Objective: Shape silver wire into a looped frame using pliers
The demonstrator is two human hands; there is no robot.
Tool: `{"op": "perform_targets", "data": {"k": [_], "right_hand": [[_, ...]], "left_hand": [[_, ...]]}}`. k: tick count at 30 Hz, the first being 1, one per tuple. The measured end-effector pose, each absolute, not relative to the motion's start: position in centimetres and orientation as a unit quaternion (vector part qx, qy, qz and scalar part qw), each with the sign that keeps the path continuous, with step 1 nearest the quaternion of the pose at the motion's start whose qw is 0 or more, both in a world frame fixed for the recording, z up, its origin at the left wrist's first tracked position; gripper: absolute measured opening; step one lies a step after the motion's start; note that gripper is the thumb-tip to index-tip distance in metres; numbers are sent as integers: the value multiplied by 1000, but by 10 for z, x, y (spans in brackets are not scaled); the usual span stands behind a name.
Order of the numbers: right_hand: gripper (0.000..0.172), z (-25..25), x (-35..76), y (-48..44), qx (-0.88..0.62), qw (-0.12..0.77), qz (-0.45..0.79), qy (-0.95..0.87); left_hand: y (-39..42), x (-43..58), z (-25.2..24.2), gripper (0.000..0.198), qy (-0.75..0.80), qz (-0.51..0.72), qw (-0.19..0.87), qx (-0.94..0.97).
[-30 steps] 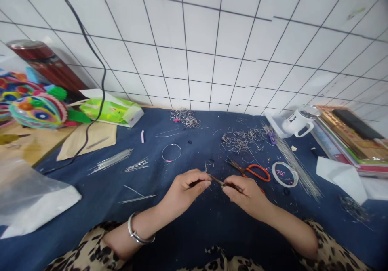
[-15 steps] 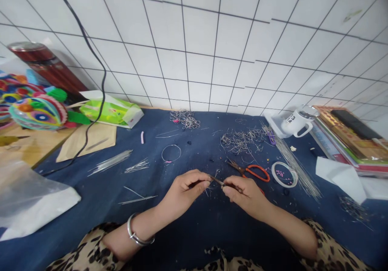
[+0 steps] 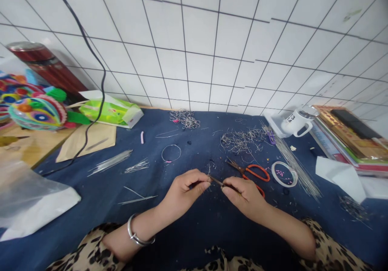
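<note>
My left hand (image 3: 183, 192) and my right hand (image 3: 245, 194) meet over the blue cloth (image 3: 194, 230) near the table's front. My right hand is closed around small pliers (image 3: 217, 181) whose dark tip points left. My left hand pinches a thin piece of wire (image 3: 209, 169) right at the plier tip, with short wire ends sticking up. Red-handled scissors (image 3: 250, 171) lie just behind my right hand.
Wire tangles (image 3: 241, 138) and straight wire bundles (image 3: 110, 161) lie scattered on the cloth, with a wire ring (image 3: 171, 153) and a tape roll (image 3: 284, 174). A white mug (image 3: 298, 122) and books (image 3: 348, 135) stand right. A tissue pack (image 3: 110, 110), colourful ornament (image 3: 36, 111) and plastic bag (image 3: 30, 198) lie left.
Both hands stay almost in place. The wire piece at the plier tip has shifted from hanging low to standing up above my left fingers.
</note>
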State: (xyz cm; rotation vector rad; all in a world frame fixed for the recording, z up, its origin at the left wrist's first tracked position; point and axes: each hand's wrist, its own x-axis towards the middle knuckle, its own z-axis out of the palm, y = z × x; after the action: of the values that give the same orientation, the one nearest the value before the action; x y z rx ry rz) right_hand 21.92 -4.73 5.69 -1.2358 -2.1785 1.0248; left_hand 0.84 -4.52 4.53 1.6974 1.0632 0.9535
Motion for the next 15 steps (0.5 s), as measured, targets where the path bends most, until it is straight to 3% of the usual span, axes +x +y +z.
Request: {"op": "perform_targets", "data": {"k": [8, 15], "right_hand": [[22, 55, 218, -51, -440, 224, 399, -773], [27, 52, 218, -51, -430, 204, 522, -708]], "left_hand": [[-40, 5, 39, 10, 379, 414, 361, 745], [-34, -2, 25, 18, 310, 430, 293, 796]]}}
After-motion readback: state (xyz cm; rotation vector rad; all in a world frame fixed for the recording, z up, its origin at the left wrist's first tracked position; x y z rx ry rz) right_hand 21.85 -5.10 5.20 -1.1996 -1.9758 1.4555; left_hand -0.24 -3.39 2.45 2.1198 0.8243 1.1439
